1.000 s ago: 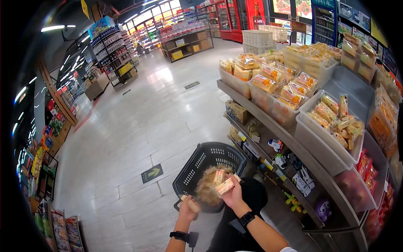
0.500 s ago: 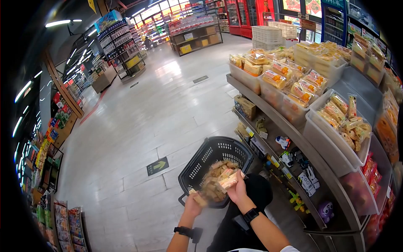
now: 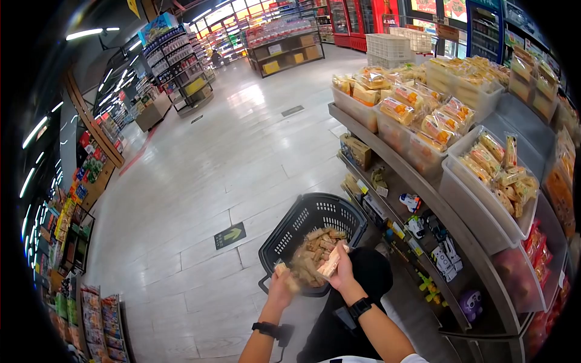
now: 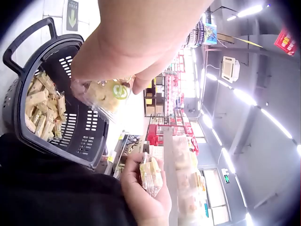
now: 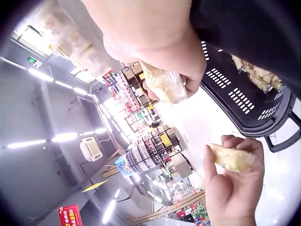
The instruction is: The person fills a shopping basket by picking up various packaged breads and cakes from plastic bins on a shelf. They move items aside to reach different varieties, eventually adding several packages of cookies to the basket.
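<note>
The step in hand looked to be the handling of wrapped snacks, one in each hand, over the near side of a dark basket [image 3: 284, 236]. The next move, as far as one could judge, called for steady fingers on both wrappers and a clear line into or out of the basket.

The left grip [image 3: 279, 291] was curled round a pale left packet [image 5: 233, 159], thumb on one side and fingers on the other; in the head view that packet stood at 12 o'clock from the hand. The right grip [image 3: 343, 273] pinched a right packet [image 4: 151, 176] between thumb and fingers, at about 10 o'clock from its palm.

Loose packets [image 3: 318, 251] lay heaped inside the basket, at 1 o'clock from the left grip and 10 to 11 from the right. A clear bin [image 3: 471, 204] of snacks sat well apart at 2 o'clock.
</note>
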The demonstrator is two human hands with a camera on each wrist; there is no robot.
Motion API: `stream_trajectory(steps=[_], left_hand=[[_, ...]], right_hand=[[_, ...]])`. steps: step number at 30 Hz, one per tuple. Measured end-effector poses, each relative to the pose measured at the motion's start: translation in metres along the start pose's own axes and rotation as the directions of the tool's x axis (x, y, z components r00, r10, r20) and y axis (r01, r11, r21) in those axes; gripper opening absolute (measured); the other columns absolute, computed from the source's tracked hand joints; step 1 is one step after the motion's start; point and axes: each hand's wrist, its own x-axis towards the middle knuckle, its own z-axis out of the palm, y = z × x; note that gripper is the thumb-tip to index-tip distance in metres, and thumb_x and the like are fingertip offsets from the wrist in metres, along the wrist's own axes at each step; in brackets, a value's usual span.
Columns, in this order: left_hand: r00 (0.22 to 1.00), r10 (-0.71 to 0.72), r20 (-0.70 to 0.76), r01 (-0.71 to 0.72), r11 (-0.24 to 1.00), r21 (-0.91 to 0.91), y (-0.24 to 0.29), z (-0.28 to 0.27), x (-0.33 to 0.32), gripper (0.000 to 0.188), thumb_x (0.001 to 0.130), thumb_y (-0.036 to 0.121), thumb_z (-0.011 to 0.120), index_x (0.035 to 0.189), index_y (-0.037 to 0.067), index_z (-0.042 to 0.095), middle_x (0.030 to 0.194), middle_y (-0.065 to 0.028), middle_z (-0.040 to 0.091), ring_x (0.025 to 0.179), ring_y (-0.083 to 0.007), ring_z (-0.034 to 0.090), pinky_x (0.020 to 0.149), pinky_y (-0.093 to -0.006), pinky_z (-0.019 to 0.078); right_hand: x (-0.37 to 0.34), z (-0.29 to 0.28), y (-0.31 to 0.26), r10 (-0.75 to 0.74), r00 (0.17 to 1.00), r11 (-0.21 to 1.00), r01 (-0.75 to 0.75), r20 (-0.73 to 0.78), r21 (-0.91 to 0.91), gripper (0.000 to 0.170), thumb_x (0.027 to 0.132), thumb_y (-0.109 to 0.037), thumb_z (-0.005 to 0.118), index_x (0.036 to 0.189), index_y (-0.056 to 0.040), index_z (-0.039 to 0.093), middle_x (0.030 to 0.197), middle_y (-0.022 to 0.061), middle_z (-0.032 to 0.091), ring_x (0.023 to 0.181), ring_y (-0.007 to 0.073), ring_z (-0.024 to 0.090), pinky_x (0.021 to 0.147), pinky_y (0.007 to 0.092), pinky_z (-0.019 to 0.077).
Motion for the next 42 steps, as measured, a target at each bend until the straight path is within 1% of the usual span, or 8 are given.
stream_trajectory(steps=[4,5,8,18,22,28,35,42], left_hand=[[0.963,0.189,0.191,-0.236,0.936,0.262,0.009,-0.007,0.014,0.03,0.095,0.026,0.055,0.119,0.008,0.051,0.109,-0.0119,0.06,0.1,-0.0292,0.059,0.09,-0.0453,0.0492],[0.999,0.018,-0.049,-0.025,0.991,-0.131,0.023,0.016,0.003,0.04,0.095,0.03,0.054,0.127,0.008,0.049,0.123,-0.0137,0.055,0.113,-0.0308,0.054,0.097,-0.0471,0.0447],[0.983,0.185,-0.015,-0.18,0.929,-0.324,0.064,0.05,-0.028,0.045,0.095,0.027,0.052,0.133,0.006,0.045,0.144,-0.0154,0.04,0.128,-0.0306,0.045,0.103,-0.0487,0.0406],[0.924,0.336,0.181,-0.246,0.887,-0.39,0.088,0.078,-0.078,0.035,0.094,0.027,0.05,0.124,0.01,0.052,0.124,-0.0091,0.06,0.106,-0.0272,0.061,0.089,-0.0434,0.0497],[0.948,0.208,0.24,-0.108,0.922,-0.373,0.057,0.073,-0.071,0.028,0.093,0.024,0.051,0.117,0.01,0.055,0.117,-0.0094,0.064,0.103,-0.0281,0.063,0.087,-0.0448,0.0503],[0.859,0.048,0.511,0.16,0.921,-0.355,0.023,0.104,-0.078,0.028,0.094,0.024,0.05,0.119,0.011,0.054,0.115,-0.0103,0.063,0.107,-0.0303,0.06,0.09,-0.047,0.0493],[0.537,-0.238,0.809,0.414,0.91,-0.007,-0.049,0.157,-0.08,0.039,0.094,0.024,0.051,0.129,0.008,0.045,0.132,-0.0181,0.052,0.122,-0.0371,0.05,0.1,-0.0525,0.0417],[0.5,-0.26,0.826,0.509,0.86,-0.037,-0.074,0.166,-0.069,0.043,0.094,0.025,0.053,0.132,0.009,0.042,0.139,-0.0199,0.044,0.129,-0.037,0.043,0.104,-0.0553,0.038]], right_hand=[[-0.004,0.002,-0.001,0.119,0.991,0.992,-0.122,-0.058,-0.045,0.036,0.093,-0.042,0.058,0.107,-0.0082,0.055,0.081,0.007,0.057,0.076,0.0246,0.06,0.074,0.0464,0.0537],[-0.005,0.0,0.0,0.165,0.981,0.985,-0.169,-0.099,-0.035,0.035,0.092,-0.041,0.058,0.106,-0.0086,0.055,0.081,0.0068,0.057,0.077,0.0248,0.06,0.073,0.0466,0.0535],[0.007,-0.016,0.002,0.152,0.981,0.985,-0.16,-0.125,-0.06,0.038,0.091,-0.043,0.058,0.106,-0.0083,0.055,0.084,0.0066,0.057,0.08,0.0253,0.061,0.075,0.0468,0.0528],[0.005,-0.013,0.001,-0.179,0.982,0.984,0.177,0.066,0.029,0.064,0.094,-0.052,0.049,0.138,-0.0066,0.042,0.137,0.0173,0.043,0.121,0.0336,0.048,0.105,0.0433,0.0378],[0.007,-0.045,-0.005,-0.121,0.96,0.988,0.142,0.254,-0.066,0.048,0.098,-0.046,0.043,0.125,-0.0072,0.055,0.101,0.0119,0.066,0.094,0.0273,0.064,0.087,0.0387,0.0494],[-0.038,-0.011,-0.026,-0.311,0.95,0.93,0.3,-0.017,-0.213,0.03,0.097,-0.03,0.052,0.114,-0.0058,0.056,0.074,0.0042,0.057,0.068,0.0184,0.059,0.062,0.0317,0.048],[-0.215,0.087,-0.194,-0.585,0.687,0.179,0.627,0.431,-0.758,0.019,0.083,-0.011,0.066,0.099,-0.0027,0.059,0.076,0.0016,0.06,0.069,0.0101,0.059,0.066,0.0234,0.0474],[-0.287,0.141,-0.375,-0.658,0.593,-0.565,0.018,0.464,-0.825,0.06,0.075,-0.032,0.077,0.12,0.0003,0.054,0.108,0.0129,0.063,0.098,0.0216,0.061,0.087,0.0342,0.0487]])
